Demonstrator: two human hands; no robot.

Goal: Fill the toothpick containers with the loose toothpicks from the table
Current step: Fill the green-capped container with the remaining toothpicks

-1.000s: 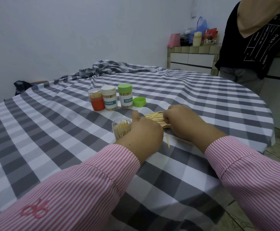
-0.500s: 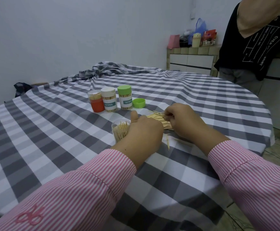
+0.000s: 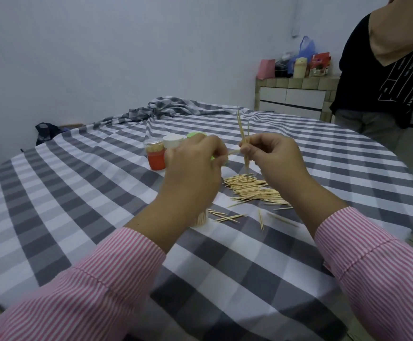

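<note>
Both hands are raised above the table, close together. My right hand (image 3: 271, 156) pinches a few toothpicks (image 3: 243, 136) that stand upright, their tips over the pile of loose toothpicks (image 3: 252, 190) on the checked cloth. My left hand (image 3: 195, 163) pinches the end of a toothpick that points toward the right hand. The open clear container (image 3: 201, 219), part filled with toothpicks, stands under my left wrist and is mostly hidden. An orange container (image 3: 155, 155), a white-capped one (image 3: 173, 140) and a green-capped one (image 3: 195, 135) stand behind my left hand.
Stray toothpicks (image 3: 227, 217) lie in front of the pile. The round table (image 3: 65, 193) has a grey and white checked cloth, bunched at the far side. A person in black (image 3: 382, 82) stands at the far right by a tiled counter (image 3: 296, 94).
Both hands rose from the pile on the table. The right hand lifted a few toothpicks upright; the left hand left the open container's side and took hold of a toothpick.
</note>
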